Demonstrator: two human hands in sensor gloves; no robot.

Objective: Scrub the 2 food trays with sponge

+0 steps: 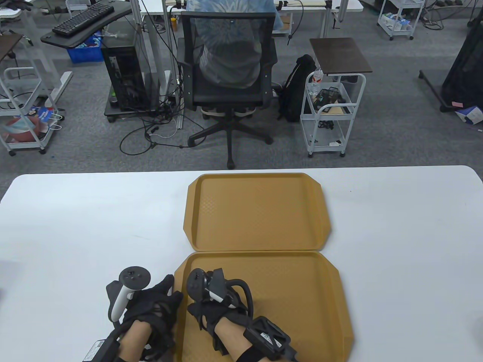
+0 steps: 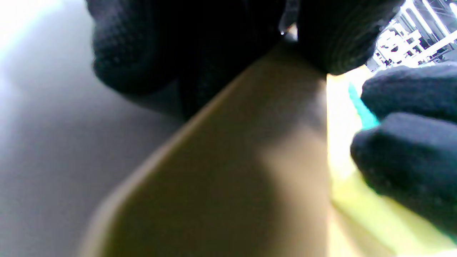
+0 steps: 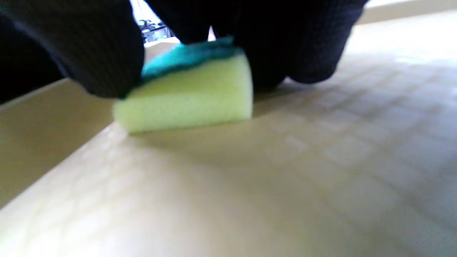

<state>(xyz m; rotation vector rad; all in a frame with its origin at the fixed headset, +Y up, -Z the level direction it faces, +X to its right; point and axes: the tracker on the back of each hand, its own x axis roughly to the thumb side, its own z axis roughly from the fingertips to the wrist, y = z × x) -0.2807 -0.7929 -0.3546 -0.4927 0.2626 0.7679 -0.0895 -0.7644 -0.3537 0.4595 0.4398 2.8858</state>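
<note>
The sponge (image 3: 185,96), yellow foam with a teal scouring layer on top, sits flat on the textured floor of the near tray (image 1: 302,301), close to that tray's left wall. The right hand (image 1: 215,301) covers it from above, gloved fingers (image 3: 89,53) curled down over its top and sides, grasping it; in the table view the sponge is hidden under this hand. Just left of the right hand, the left hand (image 1: 151,305) rests at the near tray's left rim, its fingers (image 2: 339,35) hooked over the tan edge, holding the tray; how tightly is unclear from the blurred wrist view. Beyond both hands lies the far tray (image 1: 256,211), its near edge touching the near tray's far edge. Both trays lie on the white counter (image 1: 407,233). Past the counter's far edge stands an office chair (image 1: 226,75) on grey carpet.
</note>
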